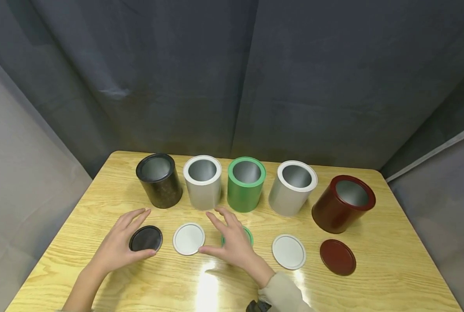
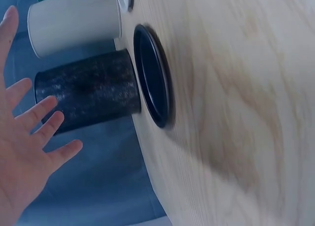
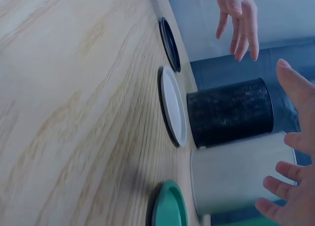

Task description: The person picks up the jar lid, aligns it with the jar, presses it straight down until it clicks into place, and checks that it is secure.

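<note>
Black can (image 1: 163, 190) stands upright, mouth up; black lid (image 1: 147, 238) lies flat.

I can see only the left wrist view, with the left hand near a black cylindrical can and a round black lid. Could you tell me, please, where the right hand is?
Observer: In the head view, the right hand partly hides a round green lid.
Operator: I see the black cylindrical can only from its side. Is its top covered?
Observer: No, its top is open, and the grey inside shows.
Operator: And which can, please, stands farthest from this black one?
Observer: A dark red, glossy cylindrical can.
</note>
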`<state>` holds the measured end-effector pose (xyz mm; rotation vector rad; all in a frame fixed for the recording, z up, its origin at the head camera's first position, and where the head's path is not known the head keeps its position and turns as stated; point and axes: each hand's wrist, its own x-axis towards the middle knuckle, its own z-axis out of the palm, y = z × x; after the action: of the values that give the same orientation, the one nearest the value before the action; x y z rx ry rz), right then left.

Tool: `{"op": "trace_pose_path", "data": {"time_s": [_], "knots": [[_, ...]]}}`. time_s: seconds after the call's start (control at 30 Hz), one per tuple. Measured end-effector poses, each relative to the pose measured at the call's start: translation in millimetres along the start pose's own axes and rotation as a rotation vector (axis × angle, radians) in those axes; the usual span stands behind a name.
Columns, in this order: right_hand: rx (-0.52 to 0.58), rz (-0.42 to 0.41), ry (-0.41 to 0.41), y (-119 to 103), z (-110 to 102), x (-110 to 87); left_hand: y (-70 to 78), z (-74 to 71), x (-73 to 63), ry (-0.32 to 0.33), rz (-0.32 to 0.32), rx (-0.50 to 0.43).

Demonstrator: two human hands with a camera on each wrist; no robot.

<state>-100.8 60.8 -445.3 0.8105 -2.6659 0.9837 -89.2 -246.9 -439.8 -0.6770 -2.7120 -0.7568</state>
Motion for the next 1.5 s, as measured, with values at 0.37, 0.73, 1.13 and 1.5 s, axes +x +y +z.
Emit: {"op": "trace_pose_path", "data": {"time_s": [0.37,0.73,1.13,1.5], "knots": [[-0.004,-0.003,-0.08,-10.3,11.2,13.4,-13.9,-5.1,-9.0,-0.035,-0.093,-0.076],[0.0,-0.02,-0.112,-17.9,29.3,26.4,-32.4,-7.3,-14.2,-0.061,-0.104,-0.172],[-0.029,-0.034,-0.153,-23.5,50.9,40.0,-53.9,-7.1,-16.5,-0.12,-0.101,-0.212],[-0.027,-0.037,-0.18,-26.2,74.0,50.5,-68.8,-3.6,-17.7,-0.192,-0.121,-0.229]]}}
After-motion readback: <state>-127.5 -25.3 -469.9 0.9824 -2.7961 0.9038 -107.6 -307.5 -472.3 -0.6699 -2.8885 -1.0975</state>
